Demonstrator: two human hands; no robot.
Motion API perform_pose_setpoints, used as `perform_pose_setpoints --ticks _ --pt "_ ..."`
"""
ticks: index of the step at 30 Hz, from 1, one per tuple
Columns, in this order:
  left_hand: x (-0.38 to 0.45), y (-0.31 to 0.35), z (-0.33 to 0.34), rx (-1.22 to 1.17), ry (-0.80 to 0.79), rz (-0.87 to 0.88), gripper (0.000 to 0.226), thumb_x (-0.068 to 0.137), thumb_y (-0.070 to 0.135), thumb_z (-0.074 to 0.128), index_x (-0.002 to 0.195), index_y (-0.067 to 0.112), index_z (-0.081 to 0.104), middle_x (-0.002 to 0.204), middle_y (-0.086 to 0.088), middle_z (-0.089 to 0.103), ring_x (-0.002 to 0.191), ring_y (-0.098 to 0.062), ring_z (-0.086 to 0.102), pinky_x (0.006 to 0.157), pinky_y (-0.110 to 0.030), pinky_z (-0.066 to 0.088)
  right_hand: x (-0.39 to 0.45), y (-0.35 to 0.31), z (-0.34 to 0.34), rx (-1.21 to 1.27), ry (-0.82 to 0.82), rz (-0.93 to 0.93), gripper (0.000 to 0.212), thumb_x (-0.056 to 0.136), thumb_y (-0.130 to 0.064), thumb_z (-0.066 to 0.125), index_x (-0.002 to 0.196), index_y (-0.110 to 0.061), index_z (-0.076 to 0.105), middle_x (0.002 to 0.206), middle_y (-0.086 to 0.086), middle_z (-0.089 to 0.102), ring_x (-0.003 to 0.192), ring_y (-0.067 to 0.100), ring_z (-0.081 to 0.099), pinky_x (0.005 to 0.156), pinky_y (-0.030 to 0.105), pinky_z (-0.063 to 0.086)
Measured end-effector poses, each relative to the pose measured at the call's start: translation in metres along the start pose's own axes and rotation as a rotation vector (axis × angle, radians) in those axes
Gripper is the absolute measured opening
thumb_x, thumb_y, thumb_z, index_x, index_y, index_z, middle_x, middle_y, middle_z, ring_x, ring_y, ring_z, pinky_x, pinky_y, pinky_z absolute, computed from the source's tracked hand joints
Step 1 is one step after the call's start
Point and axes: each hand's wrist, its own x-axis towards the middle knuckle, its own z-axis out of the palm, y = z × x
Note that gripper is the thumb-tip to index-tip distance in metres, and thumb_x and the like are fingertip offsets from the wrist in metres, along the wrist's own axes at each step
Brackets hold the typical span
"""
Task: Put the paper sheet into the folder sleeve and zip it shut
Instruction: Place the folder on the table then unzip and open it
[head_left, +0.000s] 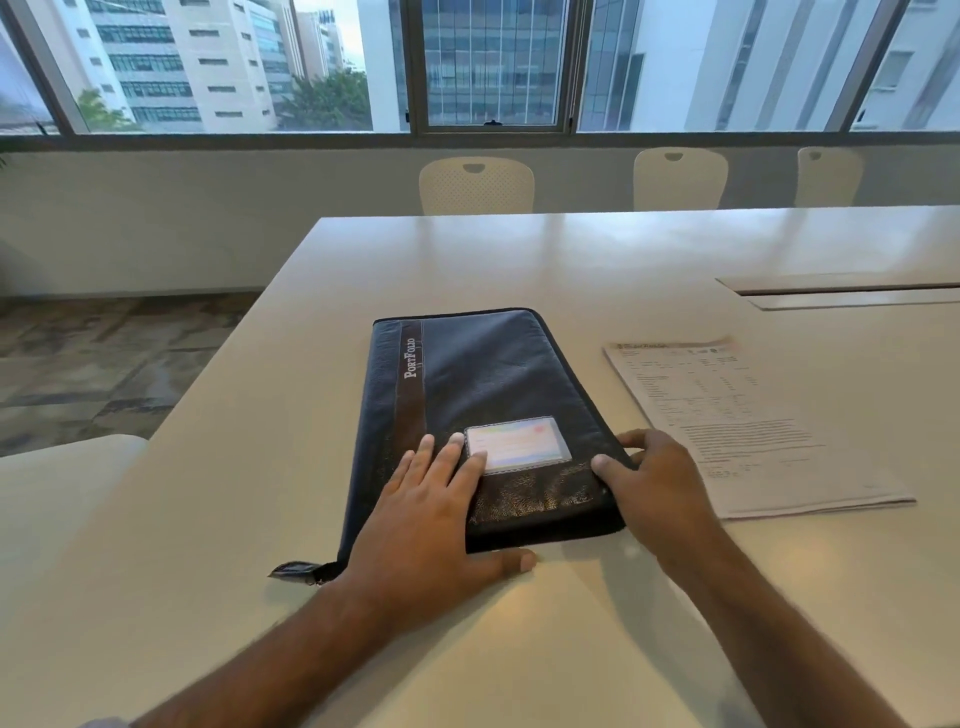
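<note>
Pinning our dark fabric zip folder (478, 415) — left hand (426, 519) flat, right hand (660, 483) pinching its edge; tugging risks shoving the printed paper sheet (753, 431) beyond our right hand.

Both hands (421, 514) on closed folder (483, 395)

A pale, glossy tabletop (519, 270) carried a dark zipped folder (483, 395) lying flat near its front edge, with a printed paper sheet (748, 431) just beside it on the right.
</note>
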Motion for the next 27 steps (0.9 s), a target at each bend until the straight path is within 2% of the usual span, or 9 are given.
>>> perform_pose_setpoints --ticks 4,8,11,15,18,21,23,25,27 --pt "-0.003 0.007 -0.012 -0.289 0.152 -0.006 0.089 0.074 0.067 0.064 0.148 0.035 0.027 0.159 0.014 0.019 0.147 -0.011 0.014 0.119 -0.039 0.021 -0.005 -0.031 -0.023 0.191 -0.003 -0.156 0.025 0.087 -0.018 0.068 0.111 -0.022 0.06 0.08 0.004 0.072 0.067 0.013 0.072 0.059 0.031 0.06" --pt "-0.006 0.013 -0.021 -0.513 0.331 -0.036 0.069 0.08 0.033 0.074 0.141 0.035 0.042 0.149 0.021 0.035 0.135 -0.001 0.036 0.111 -0.033 0.037 -0.014 -0.073 -0.033 0.408 -0.035 -0.33 0.02 0.088 -0.021 0.069 0.107 -0.022 0.064 0.066 -0.001 0.069 0.061 0.01 0.069 0.053 0.019 0.053" --pt "-0.01 0.011 -0.023 -0.642 0.422 -0.089 0.064 0.083 0.025 0.074 0.14 0.033 0.045 0.14 0.018 0.049 0.129 -0.003 0.046 0.106 -0.031 0.042 -0.021 -0.093 -0.029 0.581 -0.105 -0.429 0.031 0.083 -0.042 0.063 0.103 -0.019 0.068 0.063 -0.005 0.066 0.058 0.007 0.062 0.055 0.015 0.049" --pt "-0.017 0.006 -0.027 -0.793 0.536 -0.16 0.054 0.088 0.041 0.065 0.139 0.038 0.046 0.128 0.03 0.054 0.119 0.008 0.051 0.092 -0.004 0.039 -0.016 -0.092 -0.012 0.613 -0.163 -0.445 0.046 0.08 -0.054 0.054 0.101 -0.016 0.069 0.067 0.007 0.063 0.061 0.014 0.057 0.055 0.02 0.048" --pt "-0.022 0.002 -0.032 -0.878 0.639 -0.218 0.047 0.09 0.041 0.059 0.136 0.033 0.053 0.122 0.027 0.062 0.112 0.008 0.056 0.083 -0.001 0.039 -0.005 -0.074 0.009 0.428 -0.215 -0.449 0.033 0.083 -0.051 0.057 0.096 -0.023 0.068 0.076 0.01 0.067 0.065 0.016 0.06 0.059 0.021 0.047" --pt "-0.029 -0.005 -0.035 -0.918 0.749 -0.325 0.011 0.093 0.036 0.057 0.102 0.034 0.064 0.074 0.019 0.066 0.068 0.005 0.061 0.059 -0.014 0.046 0.008 -0.046 0.03 0.038 -0.302 -0.472 0.038 0.087 -0.053 0.057 0.116 -0.027 0.061 0.095 -0.008 0.066 0.083 0.001 0.061 0.075 0.022 0.05" --pt "-0.033 -0.011 -0.034 -0.947 0.811 -0.444 0.014 0.095 0.03 0.059 0.081 0.032 0.062 0.055 0.01 0.056 0.048 -0.002 0.05 0.047 -0.023 0.041 0.015 -0.03 0.04 -0.167 -0.326 -0.505 0.043 0.09 -0.051 0.057 0.126 -0.028 0.055 0.117 -0.01 0.061 0.103 0.0 0.056 0.092 0.029 0.049" --pt "-0.036 -0.018 -0.032 -0.955 0.862 -0.533 0.019 0.094 0.025 0.061 0.076 0.019 0.06 0.055 0.006 0.059 0.046 -0.004 0.051 0.045 -0.021 0.044 0.018 -0.019 0.047 -0.302 -0.341 -0.54 0.048 0.091 -0.051 0.056 0.132 -0.027 0.051 0.134 -0.007 0.053 0.122 0.008 0.047 0.107 0.037 0.038" --pt "-0.038 -0.024 -0.033 -0.951 0.9 -0.586 0.022 0.094 0.022 0.06 0.076 0.011 0.059 0.055 -0.002 0.06 0.045 -0.003 0.053 0.044 -0.022 0.047 0.021 -0.01 0.05 -0.384 -0.348 -0.573 0.052 0.091 -0.052 0.055 0.136 -0.027 0.047 0.142 -0.007 0.047 0.13 0.01 0.041 0.112 0.038 0.028"
